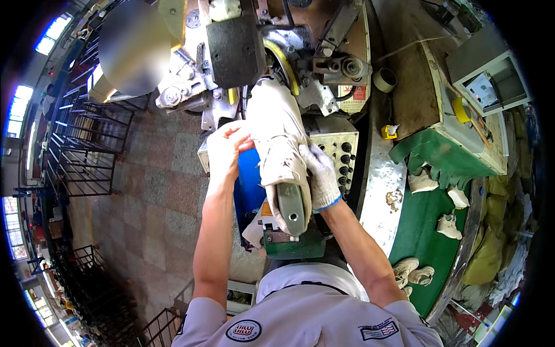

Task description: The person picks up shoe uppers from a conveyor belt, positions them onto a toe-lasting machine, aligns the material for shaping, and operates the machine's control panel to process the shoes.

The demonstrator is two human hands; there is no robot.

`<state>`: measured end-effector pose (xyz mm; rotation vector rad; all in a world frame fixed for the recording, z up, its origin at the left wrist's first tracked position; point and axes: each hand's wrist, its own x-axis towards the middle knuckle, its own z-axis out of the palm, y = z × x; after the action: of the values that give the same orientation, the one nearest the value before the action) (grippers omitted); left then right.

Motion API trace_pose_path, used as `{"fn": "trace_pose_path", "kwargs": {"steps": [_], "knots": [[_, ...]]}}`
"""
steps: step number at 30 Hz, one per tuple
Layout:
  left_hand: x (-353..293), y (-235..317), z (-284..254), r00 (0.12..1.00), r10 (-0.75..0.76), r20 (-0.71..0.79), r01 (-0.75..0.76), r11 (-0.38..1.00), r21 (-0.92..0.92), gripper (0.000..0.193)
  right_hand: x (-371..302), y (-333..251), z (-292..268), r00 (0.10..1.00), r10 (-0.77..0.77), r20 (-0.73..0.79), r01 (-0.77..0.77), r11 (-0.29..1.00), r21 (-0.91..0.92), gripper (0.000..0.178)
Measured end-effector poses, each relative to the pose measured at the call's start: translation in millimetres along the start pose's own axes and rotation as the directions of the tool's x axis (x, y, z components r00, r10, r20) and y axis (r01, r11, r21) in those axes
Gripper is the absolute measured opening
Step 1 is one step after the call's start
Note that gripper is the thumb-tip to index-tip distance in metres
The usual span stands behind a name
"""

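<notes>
A beige shoe upper (276, 124) is stretched over a grey-green shoe last (291, 205), its toe end up against the clamps of a metal machine (237, 52). The heel end points toward me, with a round hole in the last. My right hand (321, 173), in a white knitted glove with a blue cuff, is closed round the right side of the upper. Bare, my left hand (224, 149) is at the upper's left side, fingers slightly bent and apart, fingertips close to or touching it. The toe is partly hidden among the machine parts.
Black knobs cover a control panel (341, 159) behind my right hand. On the right, several shoes (448, 226) lie on a green conveyor belt (425, 248). A bench with a yellow tape roll (461, 110) stands beyond. Metal racks (87, 144) line the left, near a person with a blurred head.
</notes>
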<state>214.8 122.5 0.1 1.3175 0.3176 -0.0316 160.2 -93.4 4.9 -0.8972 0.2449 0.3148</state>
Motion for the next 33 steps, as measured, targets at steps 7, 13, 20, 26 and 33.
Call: {"fn": "trace_pose_path", "kwargs": {"steps": [7,13,20,26,33], "knots": [[21.8,-3.1,0.1,0.99,0.048,-0.129,-0.059,0.995,-0.082,0.031,46.7,21.7,20.6,0.989,-0.129,-0.077,0.13,0.992,0.0,0.046],[-21.0,-48.7,8.4,0.976,-0.213,0.043,0.217,0.946,-0.242,0.044,56.1,30.1,22.9,0.983,-0.112,-0.142,0.098,0.99,-0.101,0.04],[-21.7,-60.6,19.0,0.959,-0.224,0.173,0.269,0.911,-0.312,0.045,68.8,42.8,7.3,0.964,-0.162,-0.211,0.125,0.976,-0.177,0.04],[-11.7,-89.2,7.7,0.981,-0.123,0.152,0.168,0.928,-0.332,0.039,76.4,58.7,-3.1,0.951,-0.236,-0.199,0.178,0.945,-0.274,0.043],[-105.6,-211.2,-83.5,0.999,0.032,0.003,-0.024,0.654,0.757,0.078,-5.3,42.8,-71.6,0.974,-0.212,-0.074,0.194,0.961,-0.199,0.061]]}}
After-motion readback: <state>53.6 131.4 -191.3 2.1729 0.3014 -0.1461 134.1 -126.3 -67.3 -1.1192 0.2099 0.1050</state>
